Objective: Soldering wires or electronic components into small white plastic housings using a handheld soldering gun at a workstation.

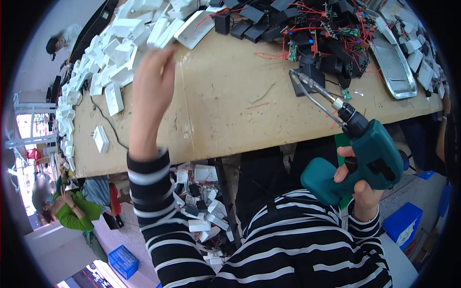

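Now right hand (359, 185) grips teal drill (370, 156); left hand (152, 91) by white casings (117, 53).

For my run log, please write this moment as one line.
left hand: reaching to white plugs | right hand: holds green drill | table: black boxes, metal tray

Bright even light, fisheye-bent edges, blurred left hand (152, 91)

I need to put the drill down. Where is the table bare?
The table is bare in the middle and along the near edge, between the left hand and the drill tip. White casings crowd the left, black parts and a tray the far right.
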Demonstrator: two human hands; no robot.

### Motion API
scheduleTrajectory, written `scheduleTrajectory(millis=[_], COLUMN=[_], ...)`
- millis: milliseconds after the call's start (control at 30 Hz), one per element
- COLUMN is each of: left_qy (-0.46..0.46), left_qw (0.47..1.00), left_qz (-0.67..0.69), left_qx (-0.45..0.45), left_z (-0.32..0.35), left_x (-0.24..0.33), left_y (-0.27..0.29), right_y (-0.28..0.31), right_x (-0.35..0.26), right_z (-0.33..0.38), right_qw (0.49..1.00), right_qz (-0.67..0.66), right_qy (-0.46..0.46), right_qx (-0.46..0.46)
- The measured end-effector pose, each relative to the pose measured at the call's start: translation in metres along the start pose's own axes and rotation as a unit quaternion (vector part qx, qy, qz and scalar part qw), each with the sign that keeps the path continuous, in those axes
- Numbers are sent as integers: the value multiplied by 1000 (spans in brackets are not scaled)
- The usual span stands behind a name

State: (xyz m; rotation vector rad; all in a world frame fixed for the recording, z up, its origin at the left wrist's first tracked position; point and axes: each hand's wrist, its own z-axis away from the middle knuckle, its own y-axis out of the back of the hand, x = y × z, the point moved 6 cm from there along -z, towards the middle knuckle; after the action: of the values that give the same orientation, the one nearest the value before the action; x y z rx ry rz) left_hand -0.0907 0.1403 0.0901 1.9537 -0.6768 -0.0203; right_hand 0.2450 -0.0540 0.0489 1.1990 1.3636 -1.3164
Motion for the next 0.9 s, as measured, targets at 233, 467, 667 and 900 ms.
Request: scheduleTrajectory(millis=[233,467,667,900], left_qy=[-45,-34,366,256], left_qw=[966,983,825,888], left_qz=[-226,-167,426,382], left_qx=[-121,-61,-60,17], left_z=[-118,-92,45,81], left_x=[-24,-43,-39,76], left_y=[-70,-22,-20,-57], right_y=[6,16,15,14], right_x=[-2,5,11,7], right_z=[-3,-8,-9,1], right_qw=[998,998,999,999], right_qz=[14,-5,-41,-44], right_qy=[-20,-32,-33,-9], right_qx=[55,58,14,11])
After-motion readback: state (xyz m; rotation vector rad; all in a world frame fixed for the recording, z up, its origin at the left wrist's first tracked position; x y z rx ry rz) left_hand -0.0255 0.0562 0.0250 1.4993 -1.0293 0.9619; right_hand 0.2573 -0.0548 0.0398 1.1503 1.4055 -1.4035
